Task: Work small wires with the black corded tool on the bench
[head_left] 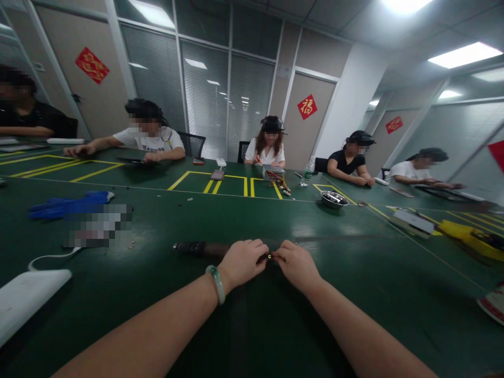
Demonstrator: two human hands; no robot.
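Observation:
In the head view, my left hand (243, 261), with a green bangle at its wrist, is closed with curled fingers. What it grips is hidden behind the fingers. My right hand (298, 265) faces it, thumb and fingertips pinched on a small brass-coloured piece (270, 256) that shows in the narrow gap between both hands. Just behind the left hand a long, dark, tube-shaped thing (214, 250) lies on the green table (173, 310). It has a black collar and a small metal tip at its left end; its right part is hidden by my hands.
Blue gloves (71, 205), a blurred-out device with a white cable and a white power bank (33, 299) lie to the left. Ahead stand a metal bowl (334, 199) and a water bottle (307, 172). A yellow item (472, 239) is at right. Several people sit across the table.

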